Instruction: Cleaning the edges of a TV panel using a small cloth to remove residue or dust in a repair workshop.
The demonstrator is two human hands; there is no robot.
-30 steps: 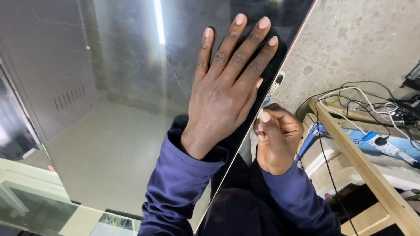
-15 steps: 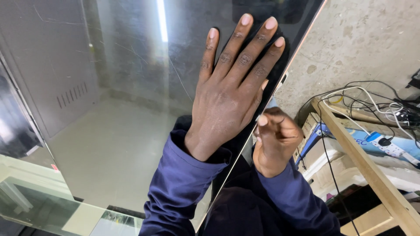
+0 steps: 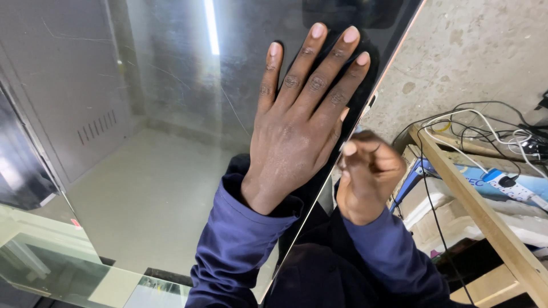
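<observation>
Fingers spread, the left hand [image 3: 297,134] lies flat against a large glossy dark panel [image 3: 171,142], while just beside it, at the panel's thin edge, the right hand [image 3: 368,174] is curled closed, gripping something I cannot make out, with tangled cables [image 3: 485,128] and a wooden rail [image 3: 485,214] farther out.

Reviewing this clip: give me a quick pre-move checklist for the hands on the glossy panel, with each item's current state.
1. Left hand flat on the glossy dark panel, fingers spread: ok.
2. Right hand at the panel's right edge, fist closed: ok.
3. What the right hand grips: cannot tell.
4. Panel surface free of scratches: not ok, fine scratches show.
5. Cables and power strip apart from the panel: ok.
</observation>
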